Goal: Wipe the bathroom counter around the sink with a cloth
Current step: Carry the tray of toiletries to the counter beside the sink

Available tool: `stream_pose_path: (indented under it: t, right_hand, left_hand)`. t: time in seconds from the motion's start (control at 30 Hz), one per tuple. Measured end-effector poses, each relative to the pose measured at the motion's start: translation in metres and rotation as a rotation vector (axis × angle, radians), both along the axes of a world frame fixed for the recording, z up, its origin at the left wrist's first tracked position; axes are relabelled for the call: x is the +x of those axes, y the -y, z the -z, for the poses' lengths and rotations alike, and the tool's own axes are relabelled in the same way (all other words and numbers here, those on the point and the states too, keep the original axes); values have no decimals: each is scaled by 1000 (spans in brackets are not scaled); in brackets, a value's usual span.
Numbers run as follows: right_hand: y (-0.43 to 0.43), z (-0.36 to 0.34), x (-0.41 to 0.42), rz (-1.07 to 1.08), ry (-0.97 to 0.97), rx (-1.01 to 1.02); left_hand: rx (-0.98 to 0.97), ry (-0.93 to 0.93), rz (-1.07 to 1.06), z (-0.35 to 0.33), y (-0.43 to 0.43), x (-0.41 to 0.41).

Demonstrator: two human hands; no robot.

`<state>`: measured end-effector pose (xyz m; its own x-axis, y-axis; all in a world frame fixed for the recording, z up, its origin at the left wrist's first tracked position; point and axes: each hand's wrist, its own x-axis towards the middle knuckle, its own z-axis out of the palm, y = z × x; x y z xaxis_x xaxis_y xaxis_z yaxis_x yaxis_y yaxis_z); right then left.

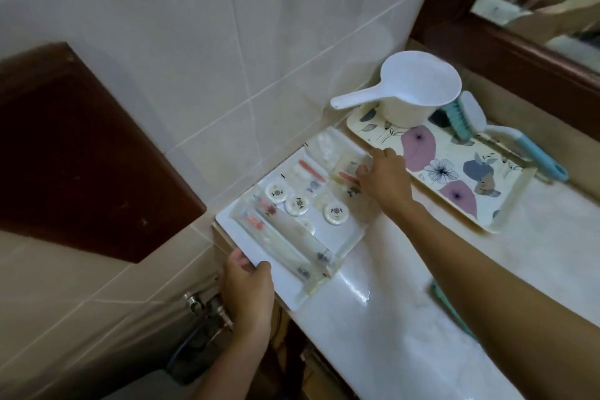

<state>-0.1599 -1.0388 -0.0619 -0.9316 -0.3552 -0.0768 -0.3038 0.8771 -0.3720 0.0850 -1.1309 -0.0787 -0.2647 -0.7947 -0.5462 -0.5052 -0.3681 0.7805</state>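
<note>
The left hand [247,289] pinches the near corner of the white amenity tray [259,253]; the right hand [384,177] grips its far edge. A tilt could spill the loose packets. The cloth [449,308] (teal, mostly hidden) lies under the right forearm on the counter [383,318]

We've only got the one view here, a wide-angle camera on the person's head, looking forward and steeply down at the left end of the worktop [383,318] where it meets the tiled wall [181,52]. It's pretty close in, so both forearms reach up from the bottom edge and the hands sit mid-frame, and the whole picture is tilted with bent wall lines.
</note>
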Motion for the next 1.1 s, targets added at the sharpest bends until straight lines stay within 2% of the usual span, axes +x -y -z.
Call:
stream_pose_path:
  t: [0.13, 0.27, 0.37, 0.6, 0.83, 1.1]
  right_hand:
    - [-12, 3, 8, 99, 43, -13]
    - [-41, 8, 27, 230, 155, -180]
    - [-73, 8, 53, 371, 220, -268]
    - [-182, -17, 139, 635, 223, -457]
    - [-348, -39, 256, 970, 140, -698]
    - [-566, -48, 394, 1352, 1, -808]
  left_hand:
    - [10, -9, -25, -5, 0, -1]
    - [34, 6, 19, -5, 5, 9]
    - [48, 20, 70, -13, 2, 18]
    - [30, -50, 179, -53, -48, 32]
    - [11, -102, 474, -98, -177, 41]
    - [68, -134, 843, -84, -403, 87]
